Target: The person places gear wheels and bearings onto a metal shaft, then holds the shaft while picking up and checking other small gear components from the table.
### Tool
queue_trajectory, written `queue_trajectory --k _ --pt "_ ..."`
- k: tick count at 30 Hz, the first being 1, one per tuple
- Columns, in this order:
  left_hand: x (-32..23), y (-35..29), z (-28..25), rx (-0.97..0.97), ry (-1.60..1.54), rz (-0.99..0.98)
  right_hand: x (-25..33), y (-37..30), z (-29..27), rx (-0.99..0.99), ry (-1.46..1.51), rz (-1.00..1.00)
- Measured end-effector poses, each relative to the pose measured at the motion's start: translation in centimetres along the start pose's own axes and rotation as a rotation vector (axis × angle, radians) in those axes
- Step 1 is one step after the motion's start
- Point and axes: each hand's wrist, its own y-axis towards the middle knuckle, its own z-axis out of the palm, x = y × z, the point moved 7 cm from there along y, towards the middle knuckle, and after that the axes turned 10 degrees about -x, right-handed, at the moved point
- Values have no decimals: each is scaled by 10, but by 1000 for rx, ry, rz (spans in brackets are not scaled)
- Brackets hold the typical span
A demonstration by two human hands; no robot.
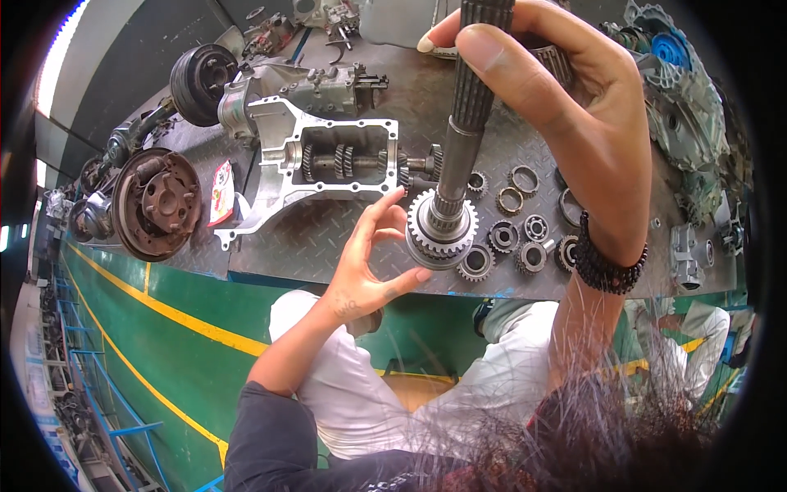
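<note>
The right hand [592, 135] pinches the shaft [461, 168]. Left of and below it, the left hand [365, 266] is spread beside the gear [445, 245], with the housing [275, 127] beyond.

The top of the long grey steel shaft [461, 160] is cut off. A round grey metal ring [563, 207] is partly hidden.

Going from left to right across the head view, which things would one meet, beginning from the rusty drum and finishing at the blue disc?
Rusty drum → open casing → shaft → black bracelet → blue disc.
</note>
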Motion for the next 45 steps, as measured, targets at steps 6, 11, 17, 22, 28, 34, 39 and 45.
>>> queue_trajectory --k 6,11,17,22,28,34,39,45 --pt "-12 -5 7 -25 -44 90 -7 -4 5 -59 -52 -210" --pt "-23 -3 14 -151 -107 225 -6 2 -2 -66 19 -171" --pt "-16 -6 8 -234 -165 214 -13 -5 11 -54 26 -281" --pt "-23 -4 11 -226 -245 247 -12 -7 12 -60 20 -311" --pt "-24 -8 10 -227 -269 221 -10 -5 15 -60 18 -324" --pt "-19 -11 7 -217 -285 177 -10 -6 19 -56 26 -334" --pt "-20 -9 7 -210 -237 251 -10 -9 17 -66 13 -350" --pt "-17 -11 5 -211 -279 214 -12 -10 18 -58 14 -367"
